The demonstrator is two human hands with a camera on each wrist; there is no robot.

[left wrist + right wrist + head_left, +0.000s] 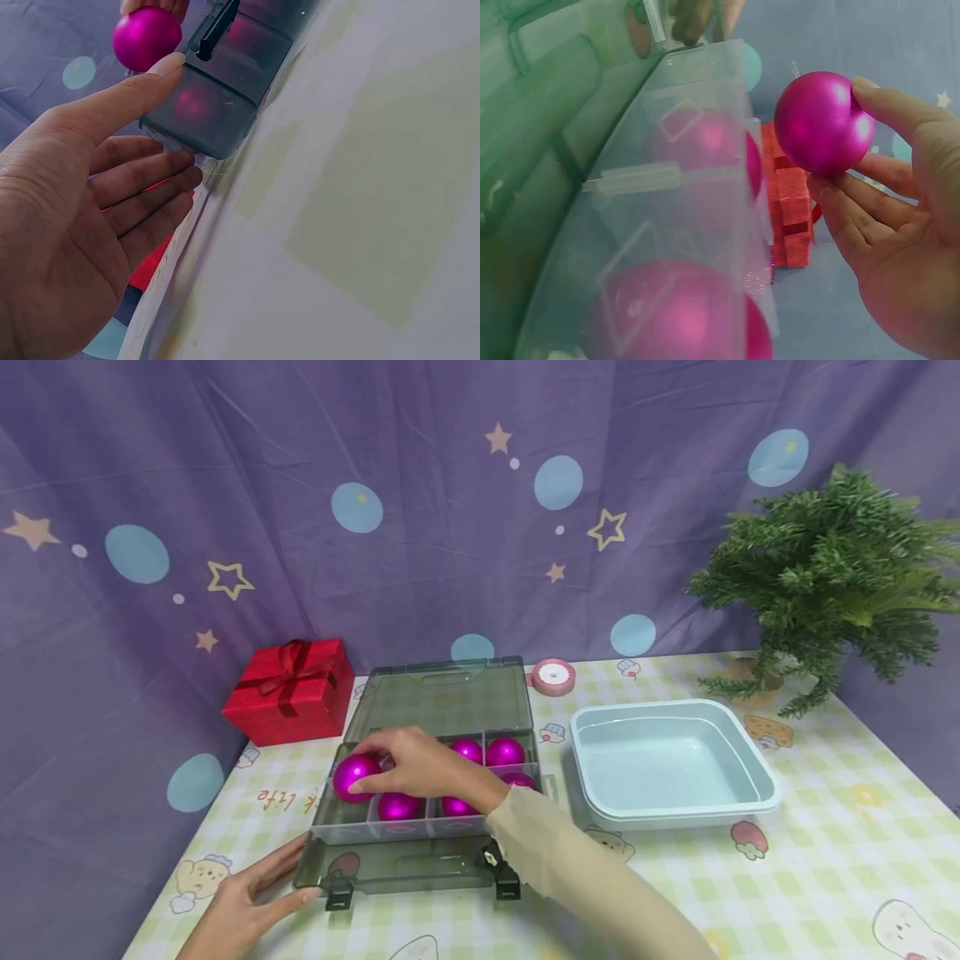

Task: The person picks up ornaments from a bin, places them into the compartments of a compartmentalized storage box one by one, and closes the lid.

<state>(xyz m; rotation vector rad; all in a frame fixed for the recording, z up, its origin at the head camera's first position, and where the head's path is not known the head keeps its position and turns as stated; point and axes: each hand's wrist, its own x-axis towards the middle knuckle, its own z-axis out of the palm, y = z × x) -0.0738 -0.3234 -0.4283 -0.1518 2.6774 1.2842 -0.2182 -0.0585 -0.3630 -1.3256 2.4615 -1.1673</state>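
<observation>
My right hand (422,762) pinches a shiny magenta ball ornament (823,124) between thumb and fingers, above the front left compartment of a divided case. In the right wrist view the ball is raised over the clear divider wall (705,90). The dark translucent case (405,864) lies with its lid (442,702) folded back and its front flap down. More magenta balls (400,807) sit in the other compartments, some hidden behind my right hand and forearm. At the case's front left corner rests my left hand (243,893), thumb at the corner, fingers (146,176) extended along its side.
A red gift box (288,693) with a dark red bow stands at back left. Behind the case's right corner lies a ribbon roll (553,677). A pale blue basin (675,760) stands to the right, with a small artificial tree (832,577) at back right. A purple curtain (450,427) hangs behind.
</observation>
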